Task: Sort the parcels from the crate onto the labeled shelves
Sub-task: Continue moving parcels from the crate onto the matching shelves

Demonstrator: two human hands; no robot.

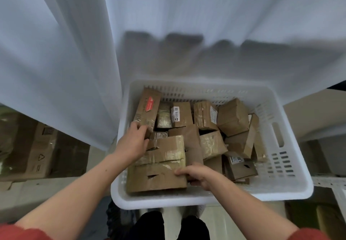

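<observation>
Your left hand point(133, 142) curls fingers round the red-labelled brown cardboard parcel point(148, 107), print unreadable, 11 o'clock; right hand point(199, 174) pinches the flat taped carton point(157, 166) at its 3 o'clock edge.

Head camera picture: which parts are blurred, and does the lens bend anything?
Head view: the white sheeting is smeared; the crate and its parcels are sharper; the wide lens bows the crate's rim; tape on the front parcel glints.

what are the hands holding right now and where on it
Both hands grip the large flat parcel in the crate: the left hand at its far left corner, the right hand at its near right edge.
</observation>
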